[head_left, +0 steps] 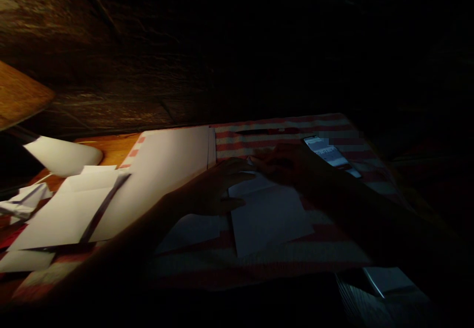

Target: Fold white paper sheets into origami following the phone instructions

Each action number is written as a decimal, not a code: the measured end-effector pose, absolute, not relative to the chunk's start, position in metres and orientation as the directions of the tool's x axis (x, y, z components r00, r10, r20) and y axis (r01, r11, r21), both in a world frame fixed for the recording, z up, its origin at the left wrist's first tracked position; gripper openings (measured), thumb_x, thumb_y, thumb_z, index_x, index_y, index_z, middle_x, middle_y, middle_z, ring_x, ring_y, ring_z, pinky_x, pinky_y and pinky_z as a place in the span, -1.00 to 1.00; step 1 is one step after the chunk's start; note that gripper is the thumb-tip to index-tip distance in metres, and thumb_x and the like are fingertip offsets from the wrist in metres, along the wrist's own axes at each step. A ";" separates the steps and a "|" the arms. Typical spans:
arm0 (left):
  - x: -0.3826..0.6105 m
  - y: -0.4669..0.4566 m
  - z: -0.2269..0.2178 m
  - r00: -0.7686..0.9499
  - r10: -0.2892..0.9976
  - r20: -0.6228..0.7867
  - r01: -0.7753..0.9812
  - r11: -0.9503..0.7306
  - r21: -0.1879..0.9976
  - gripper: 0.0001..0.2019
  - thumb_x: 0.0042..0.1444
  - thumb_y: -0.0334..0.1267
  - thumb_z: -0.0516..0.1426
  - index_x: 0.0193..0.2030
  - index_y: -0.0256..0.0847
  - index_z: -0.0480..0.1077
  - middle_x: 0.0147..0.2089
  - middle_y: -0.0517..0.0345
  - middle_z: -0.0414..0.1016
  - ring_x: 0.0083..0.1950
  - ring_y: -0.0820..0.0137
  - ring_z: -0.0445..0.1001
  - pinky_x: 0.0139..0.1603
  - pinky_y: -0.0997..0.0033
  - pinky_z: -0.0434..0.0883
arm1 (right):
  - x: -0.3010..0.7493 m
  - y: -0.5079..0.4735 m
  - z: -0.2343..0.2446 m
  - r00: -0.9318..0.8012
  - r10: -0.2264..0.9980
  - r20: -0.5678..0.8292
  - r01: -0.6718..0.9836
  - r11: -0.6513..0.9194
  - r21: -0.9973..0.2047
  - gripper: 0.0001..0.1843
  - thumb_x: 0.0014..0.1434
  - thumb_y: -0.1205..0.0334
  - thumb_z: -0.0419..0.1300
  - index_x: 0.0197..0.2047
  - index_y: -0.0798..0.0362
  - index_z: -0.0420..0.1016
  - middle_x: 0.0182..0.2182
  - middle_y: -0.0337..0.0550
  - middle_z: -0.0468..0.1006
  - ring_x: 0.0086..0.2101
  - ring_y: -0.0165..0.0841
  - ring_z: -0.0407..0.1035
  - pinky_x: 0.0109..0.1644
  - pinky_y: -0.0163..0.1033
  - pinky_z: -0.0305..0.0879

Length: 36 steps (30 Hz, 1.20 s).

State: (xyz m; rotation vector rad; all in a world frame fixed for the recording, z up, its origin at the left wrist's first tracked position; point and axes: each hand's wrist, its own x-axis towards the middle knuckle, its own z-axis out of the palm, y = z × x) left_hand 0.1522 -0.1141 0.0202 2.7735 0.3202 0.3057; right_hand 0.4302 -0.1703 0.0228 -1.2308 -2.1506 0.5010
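A white sheet of paper lies on a red-and-white striped cloth, its upper part folded or creased. My left hand reaches over the sheet's upper left corner, thumb and fingers on the paper. From the other side, my right hand has its fingers closed around the sheet's top edge, where a small pointed bit of paper shows between both hands. Deep shadow blurs the exact finger contact. Another piece of paper lies beneath my left wrist.
Large white sheets and a folded sheet lie left, near crumpled paper and a lamp with a white base. A lit phone rests on the striped cloth, right. Behind stands a dark wall.
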 end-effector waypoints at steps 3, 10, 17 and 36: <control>0.152 -0.115 0.019 0.952 0.265 0.155 0.200 -0.919 0.339 -0.39 0.27 -0.12 0.24 0.42 -0.13 0.26 0.44 -0.18 0.29 0.48 0.00 0.22 0.43 -0.18 0.29 | 0.430 -0.166 0.019 -0.417 0.852 0.317 0.655 0.523 -0.545 -0.67 0.42 0.01 0.16 -0.02 -0.02 0.69 -0.13 -0.05 0.66 -0.19 -0.25 0.53 -0.07 -0.13 0.40; 0.150 -0.113 0.021 0.953 0.273 0.130 0.212 -0.910 0.357 -0.45 0.27 -0.15 0.25 0.38 -0.06 0.33 0.54 -0.11 0.14 0.52 -0.02 0.15 0.45 -0.24 0.26 | 0.432 -0.163 0.006 -0.489 0.784 0.383 0.619 0.621 -0.480 -0.59 0.39 0.24 0.17 0.27 -0.09 0.52 0.14 -0.03 0.59 0.09 -0.18 0.46 0.17 0.02 0.39; 0.148 -0.111 0.023 0.943 0.317 0.102 0.261 -0.893 0.367 -0.47 0.27 -0.13 0.27 0.36 -0.02 0.38 0.54 -0.07 0.10 0.51 -0.03 0.16 0.46 -0.18 0.27 | 0.429 -0.161 0.002 -0.515 0.773 0.369 0.662 0.633 -0.401 -0.58 0.40 0.28 0.16 0.28 -0.11 0.51 0.22 -0.09 0.55 0.15 -0.16 0.43 0.24 0.07 0.35; 0.145 -0.107 0.026 0.946 0.320 0.047 0.277 -0.876 0.395 -0.46 0.31 -0.14 0.22 0.40 -0.13 0.33 0.53 -0.14 0.18 0.52 0.03 0.21 0.44 -0.09 0.31 | 0.428 -0.158 -0.004 -0.521 0.750 0.408 0.628 0.661 -0.411 -0.58 0.36 0.30 0.15 0.25 0.08 0.50 0.22 -0.02 0.56 0.12 -0.19 0.46 0.23 -0.01 0.31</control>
